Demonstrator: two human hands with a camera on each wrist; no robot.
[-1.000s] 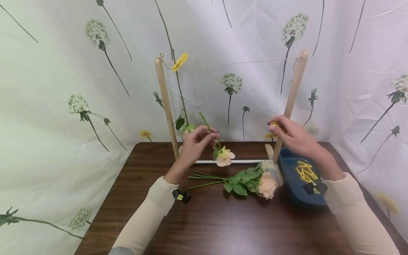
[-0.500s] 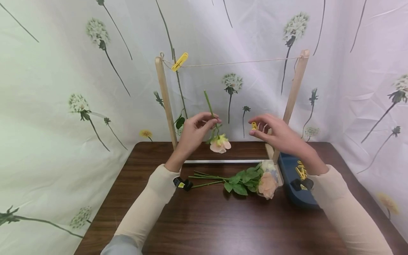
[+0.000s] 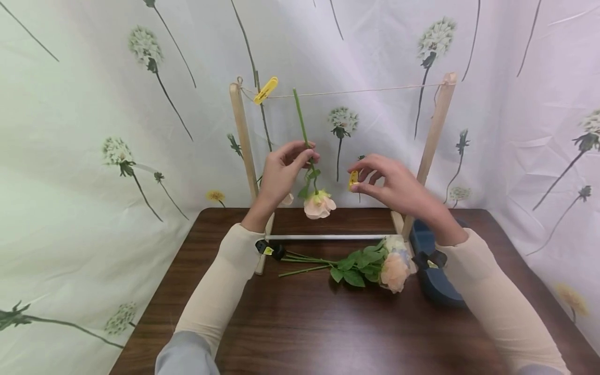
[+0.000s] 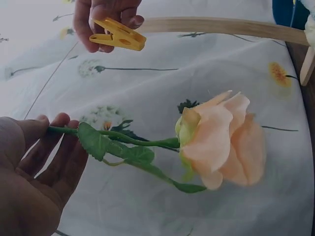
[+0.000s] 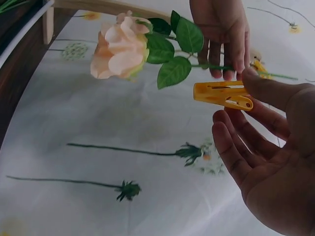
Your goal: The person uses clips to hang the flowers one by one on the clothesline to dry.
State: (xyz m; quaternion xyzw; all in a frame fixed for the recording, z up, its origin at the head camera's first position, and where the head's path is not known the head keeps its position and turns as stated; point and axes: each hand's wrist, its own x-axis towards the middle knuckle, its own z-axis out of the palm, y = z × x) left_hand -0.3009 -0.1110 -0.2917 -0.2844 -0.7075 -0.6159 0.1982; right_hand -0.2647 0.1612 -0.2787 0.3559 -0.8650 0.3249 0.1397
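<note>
My left hand (image 3: 288,169) pinches the green stem of a peach artificial rose (image 3: 320,204), which hangs head down in front of the wooden frame. The upper end of its stem overlaps the string (image 3: 356,92) in the head view. My right hand (image 3: 391,182), to the right of the rose, pinches a yellow clothespin (image 5: 221,93) between thumb and fingers. In the left wrist view that clothespin (image 4: 118,35) points toward the rose side with its handles by the fingers. Another yellow clothespin (image 3: 265,90) is clipped on the string near the left post, holding a second stem.
Wooden posts (image 3: 433,135) stand left and right, joined low by a white bar (image 3: 328,237). Several flowers (image 3: 356,265) lie on the dark wooden table (image 3: 304,323). A blue bin (image 3: 438,286) stands at the right, partly behind my forearm. Dandelion-print fabric hangs behind.
My left hand has risen with the rose, bringing its stem end up to the string. My right hand has moved left from above the bin, carrying the clothespin toward the rose.
</note>
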